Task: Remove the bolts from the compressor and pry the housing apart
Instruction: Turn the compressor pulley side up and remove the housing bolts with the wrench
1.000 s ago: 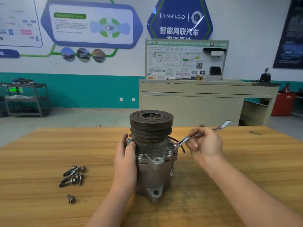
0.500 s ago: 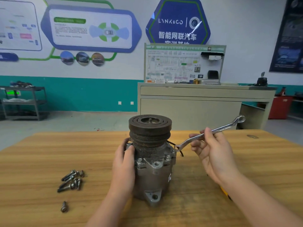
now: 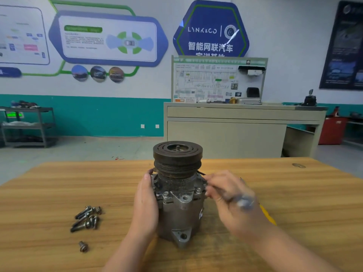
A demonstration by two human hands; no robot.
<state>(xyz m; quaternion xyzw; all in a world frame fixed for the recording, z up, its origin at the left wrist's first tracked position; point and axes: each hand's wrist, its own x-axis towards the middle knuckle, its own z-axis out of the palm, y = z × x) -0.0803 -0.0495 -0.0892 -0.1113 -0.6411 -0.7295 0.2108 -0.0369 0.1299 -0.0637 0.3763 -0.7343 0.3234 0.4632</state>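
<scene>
- The compressor (image 3: 177,195) stands upright on the table (image 3: 49,193), pulley end up — its long axis vertical, directly in front of us.
- Our left hand (image 3: 146,205) rests flat against its left side, fingers spread along the housing, steadying it.
- Our right hand (image 3: 229,195), blurred, pinches a wrench (image 3: 242,202) just right of the flange, so it is the nearer hand to the remaining bolts (image 3: 198,190).
- Loose bolts (image 3: 87,217) lie well to the left.
</scene>
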